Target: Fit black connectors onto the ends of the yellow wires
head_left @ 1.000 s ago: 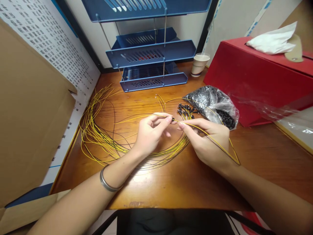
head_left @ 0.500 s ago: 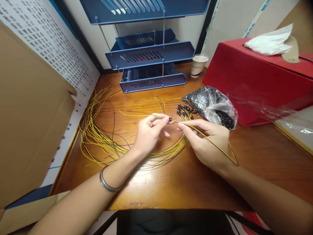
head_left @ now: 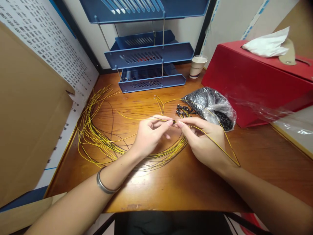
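Observation:
Between thumb and finger, my left hand (head_left: pixel 153 133) pinches a small black cap-like piece (head_left: pixel 174 122) that has a thin wire running through it. Close against it, my right hand (head_left: pixel 206 135) is closed on the yellow-and-black wire (head_left: pixel 215 142), which loops out over the right wrist. Loose wire ends trail out left of my left fingers. Under both hands lies a coiled bundle of yellow and black wires (head_left: pixel 97 140). Its right end carries a cluster of black fittings with shiny tips (head_left: pixel 182 111). The exact fit of the black piece is partly hidden by fingertips.
A clear plastic bag (head_left: pixel 211 104) of black pieces lies behind my right hand, by a red tissue box (head_left: pixel 254 78). A paper cup (head_left: pixel 197 67) and a blue tiered tray rack (head_left: pixel 151 83) stand at the back. Cardboard (head_left: pixel 31 114) borders the left side.
My hands have come closer together, the right fingertips now meeting the black piece. The black piece has shifted slightly right with my left hand. The camera view has shifted a little.

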Demonstrator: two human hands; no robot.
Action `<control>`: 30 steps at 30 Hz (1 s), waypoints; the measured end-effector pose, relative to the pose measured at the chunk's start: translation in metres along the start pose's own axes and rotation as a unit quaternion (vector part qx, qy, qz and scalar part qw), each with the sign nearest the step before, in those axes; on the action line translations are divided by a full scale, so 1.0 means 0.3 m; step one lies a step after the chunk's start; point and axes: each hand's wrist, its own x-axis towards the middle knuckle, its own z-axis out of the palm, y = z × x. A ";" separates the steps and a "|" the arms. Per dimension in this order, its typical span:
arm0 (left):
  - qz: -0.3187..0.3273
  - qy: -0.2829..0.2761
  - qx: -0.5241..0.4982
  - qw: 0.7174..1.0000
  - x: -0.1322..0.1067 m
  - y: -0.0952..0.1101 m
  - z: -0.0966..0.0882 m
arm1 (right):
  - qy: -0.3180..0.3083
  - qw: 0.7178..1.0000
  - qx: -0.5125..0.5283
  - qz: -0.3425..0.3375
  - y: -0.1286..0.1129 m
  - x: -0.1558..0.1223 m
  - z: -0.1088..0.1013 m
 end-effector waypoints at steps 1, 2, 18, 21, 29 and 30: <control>-0.002 0.000 0.001 1.000 0.000 0.001 0.001 | -0.003 1.000 -0.001 0.002 -0.002 0.001 -0.002; -0.004 0.002 0.002 1.000 0.000 0.001 0.001 | -0.005 1.000 0.000 0.003 -0.004 0.002 -0.004; 0.050 0.024 -0.018 0.998 -0.011 0.002 0.013 | 0.020 0.999 0.030 -0.004 -0.009 0.001 0.005; 0.058 0.034 -0.019 0.998 -0.008 0.003 0.007 | 0.045 0.999 0.012 -0.003 -0.010 0.003 0.002; 0.094 0.095 -0.005 0.991 -0.002 0.002 0.001 | 0.070 0.997 0.005 0.015 -0.008 0.011 -0.002; 0.091 0.092 -0.006 0.992 -0.003 0.001 0.002 | 0.067 0.998 0.008 0.016 -0.008 0.011 0.000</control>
